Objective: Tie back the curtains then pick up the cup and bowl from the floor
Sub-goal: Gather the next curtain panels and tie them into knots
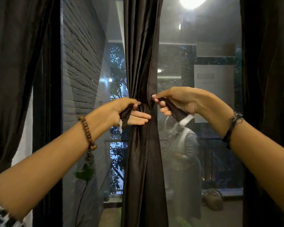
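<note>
A dark brown curtain (143, 63) hangs gathered in the middle of the window, cinched at hand height by a dark tie-back strap (144, 106). My left hand (128, 113) grips the strap's left end, which has a white tag, with its fingers lying straight against the curtain. On the right, my right hand (174, 100) pinches the strap's other end (177, 112), also white-tipped, and pulls it away from the curtain. No cup or bowl is in view.
Two more dark curtains hang at the left (20, 63) and at the right edge (269, 71). The window glass (195, 95) reflects a room and a standing person. A grey brick wall (82, 71) lies outside on the left.
</note>
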